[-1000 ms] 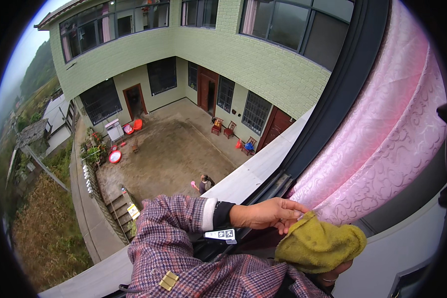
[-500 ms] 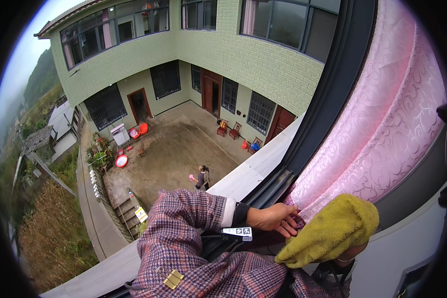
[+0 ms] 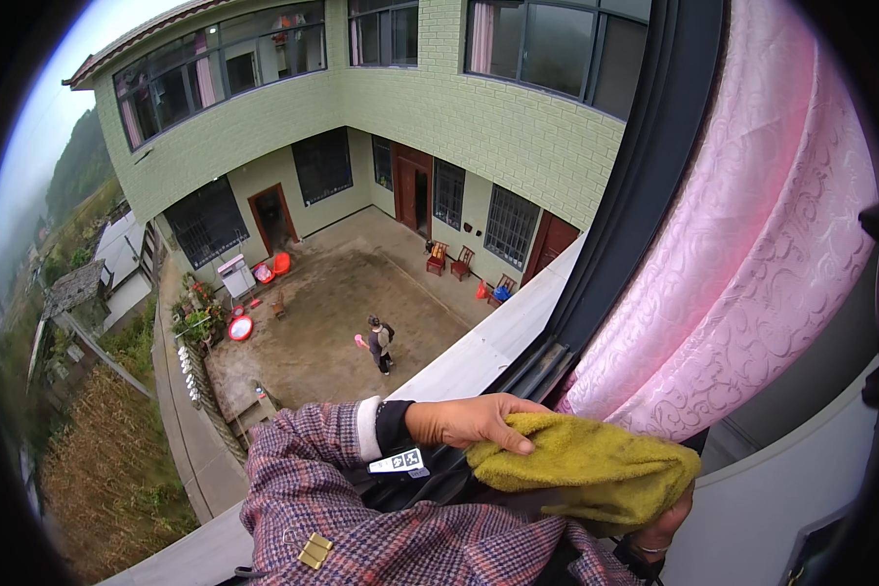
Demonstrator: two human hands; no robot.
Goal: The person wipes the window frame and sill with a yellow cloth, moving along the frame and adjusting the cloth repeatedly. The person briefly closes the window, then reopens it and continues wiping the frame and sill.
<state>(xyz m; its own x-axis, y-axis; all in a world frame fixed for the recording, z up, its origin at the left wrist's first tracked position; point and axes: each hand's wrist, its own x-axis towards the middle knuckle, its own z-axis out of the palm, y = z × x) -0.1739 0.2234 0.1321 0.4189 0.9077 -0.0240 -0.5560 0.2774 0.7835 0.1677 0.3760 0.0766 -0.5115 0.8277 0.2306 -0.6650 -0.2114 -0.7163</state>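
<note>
A mustard-yellow cloth (image 3: 596, 474) is stretched between my two hands above the window sill. My left hand (image 3: 467, 420) pinches its left end, thumb on top and the fingers hidden behind the fabric. My right hand (image 3: 666, 525) grips the right end from below, mostly covered by the cloth. Just beyond the cloth hangs a pink patterned curtain (image 3: 723, 283), its lower part bunched near the dark window frame (image 3: 645, 195). The window's sliding track (image 3: 535, 379) runs close past my left hand.
Outside the open window lies a pale ledge (image 3: 449, 366), with a drop to a courtyard (image 3: 313, 322) below. A person (image 3: 379, 344) stands down there with something pink. Red chairs (image 3: 438, 256) line the house wall. A white interior surface (image 3: 752, 518) is at my right.
My left hand has left the curtain's lower edge and taken hold of the cloth. The cloth has shifted left and spread out. Below, the person has moved farther into the courtyard.
</note>
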